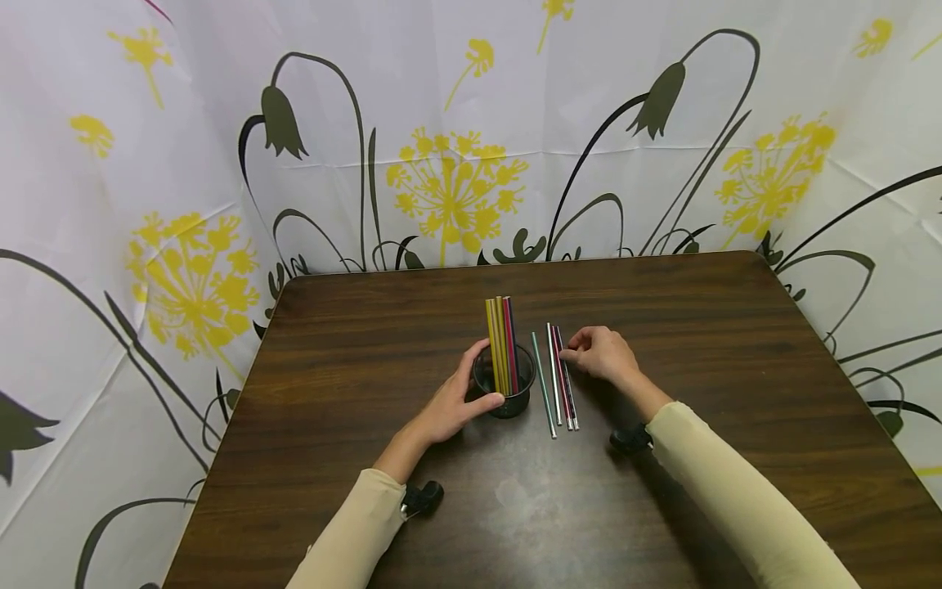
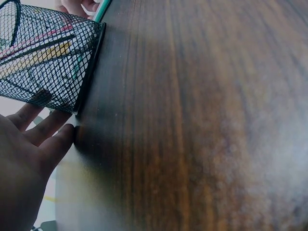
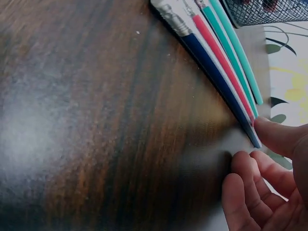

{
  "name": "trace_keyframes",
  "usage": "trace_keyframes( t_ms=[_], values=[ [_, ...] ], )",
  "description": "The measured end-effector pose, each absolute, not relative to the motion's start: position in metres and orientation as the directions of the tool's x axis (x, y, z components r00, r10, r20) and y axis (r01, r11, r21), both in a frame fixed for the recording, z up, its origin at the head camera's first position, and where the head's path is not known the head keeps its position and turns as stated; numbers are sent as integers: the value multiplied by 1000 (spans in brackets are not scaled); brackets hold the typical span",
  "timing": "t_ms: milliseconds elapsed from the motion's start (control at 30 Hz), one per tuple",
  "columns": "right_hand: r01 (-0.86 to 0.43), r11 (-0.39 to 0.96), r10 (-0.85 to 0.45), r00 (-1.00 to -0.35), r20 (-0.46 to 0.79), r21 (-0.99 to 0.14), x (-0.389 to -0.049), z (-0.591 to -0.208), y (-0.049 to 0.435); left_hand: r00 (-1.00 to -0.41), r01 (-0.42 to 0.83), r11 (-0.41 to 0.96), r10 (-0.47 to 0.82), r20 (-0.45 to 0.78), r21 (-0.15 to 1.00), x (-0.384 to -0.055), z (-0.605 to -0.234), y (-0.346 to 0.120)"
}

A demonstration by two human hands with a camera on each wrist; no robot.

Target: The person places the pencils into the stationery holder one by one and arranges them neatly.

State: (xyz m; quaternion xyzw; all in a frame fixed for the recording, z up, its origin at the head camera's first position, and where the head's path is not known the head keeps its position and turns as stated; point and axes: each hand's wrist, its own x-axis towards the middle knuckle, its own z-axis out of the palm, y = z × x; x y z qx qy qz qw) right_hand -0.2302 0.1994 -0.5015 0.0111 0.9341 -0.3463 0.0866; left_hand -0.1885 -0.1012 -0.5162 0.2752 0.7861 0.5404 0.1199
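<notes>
My left hand [image 1: 445, 407] holds a black mesh pencil cup [image 1: 509, 406], thumb at the near side and fingers at the far side. Yellow pencils [image 1: 497, 348] and a red pencil [image 1: 509, 348] stand in the cup, leaning slightly. To its right lie several loose pencils side by side: a teal pencil [image 1: 543, 384] nearest the cup, then a green pencil [image 3: 233, 53], a red pencil [image 3: 219, 57] and a dark blue pencil [image 3: 207, 60]. At their far ends is my right hand [image 1: 605, 353], thumb by the tips, other fingers loosely bent beside them.
The pencils and cup rest on a dark wood-grain table [image 1: 353, 352]. Behind it and along both sides hangs a white flowered curtain [image 1: 441, 98]. Each wrist wears a black device, such as the right wrist camera [image 1: 630, 440].
</notes>
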Motion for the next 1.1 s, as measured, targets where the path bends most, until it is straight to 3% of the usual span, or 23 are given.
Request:
trace_keyframes(
  t_ms=[333,667,1100],
  values=[
    [91,816,-45,-974,-220,-571,-230,-496,198,-822,289,274,562,91,917,-189,-515,-101],
    [116,905,2,-963,-270,-408,-223,-482,190,-825,281,277,559,84,919,-188,-516,-101],
    [117,887,-3,-966,-258,-447,-220,-483,195,-820,295,268,564,99,917,-188,-515,-101]
  ],
)
